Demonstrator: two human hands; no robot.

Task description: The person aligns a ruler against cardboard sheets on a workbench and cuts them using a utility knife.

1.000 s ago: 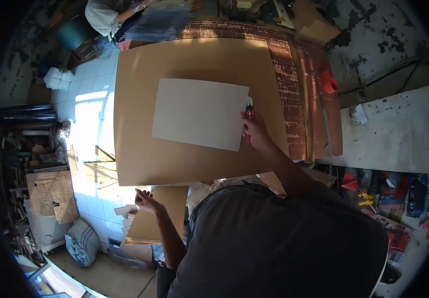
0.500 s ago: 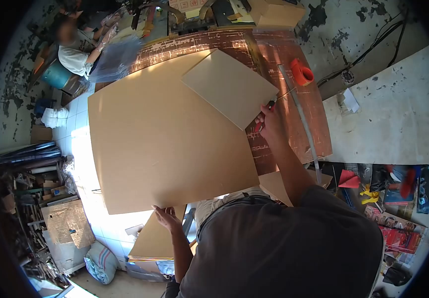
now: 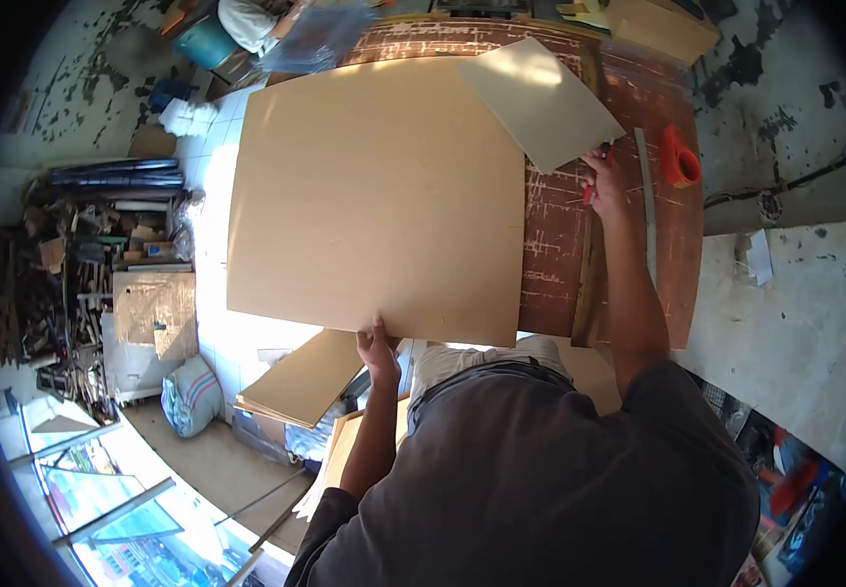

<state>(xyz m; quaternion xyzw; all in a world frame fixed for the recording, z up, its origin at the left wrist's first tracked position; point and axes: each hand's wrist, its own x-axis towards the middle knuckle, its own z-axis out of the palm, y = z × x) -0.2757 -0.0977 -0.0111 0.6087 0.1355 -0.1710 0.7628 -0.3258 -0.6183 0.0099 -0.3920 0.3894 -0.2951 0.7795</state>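
A large brown cardboard sheet [image 3: 374, 196] lies on the worn red-brown table [image 3: 550, 264], its near edge jutting past the table's front. My left hand [image 3: 380, 354] grips that near edge, thumb on top and fingers hidden underneath. A smaller greyish board [image 3: 550, 103] overlaps the sheet's far right corner. At this board's right corner, my right hand [image 3: 607, 186] is closed around a red-and-black cutter [image 3: 589, 195], partly covered by the fingers. Right of my right forearm lies a long metal ruler [image 3: 646, 196].
A red tape dispenser [image 3: 679, 157] sits at the table's right side. Stacked cardboard [image 3: 305, 377] is by my left forearm. Another person's sleeve [image 3: 247, 24] shows at the far left, near clear plastic sheets [image 3: 320, 37]. A pale board [image 3: 785, 323] lies at right.
The view has turned, and the large sheet now lies squarer to the table. My left thumb has come onto its near edge. My right hand stays at the small board's corner with the cutter.
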